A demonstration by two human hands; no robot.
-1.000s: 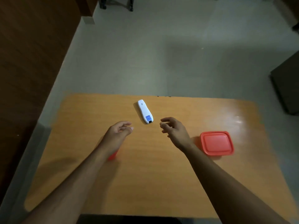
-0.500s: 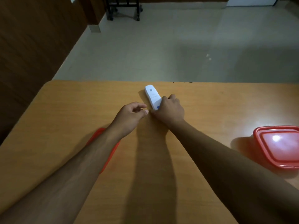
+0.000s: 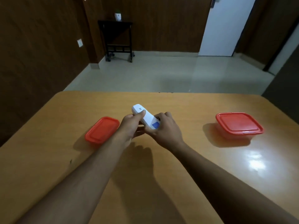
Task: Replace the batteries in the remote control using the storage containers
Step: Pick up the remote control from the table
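A white remote control with a blue sticker near its lower end is lifted off the wooden table, back side up. My left hand grips its far half, thumb on top. My right hand holds its near end from the right. A closed container with a red lid stands just left of my left wrist. A second red-lidded container stands at the right of the table, lid on. No batteries are visible.
The table's far edge runs across the middle of the view, with tiled floor beyond. A dark side table on wheels stands against the back wall, and a white door is at the right.
Both hands reached the remote, closed on it and lifted it off the table. The camera tilted up, bringing the room's back wall and both containers into view.
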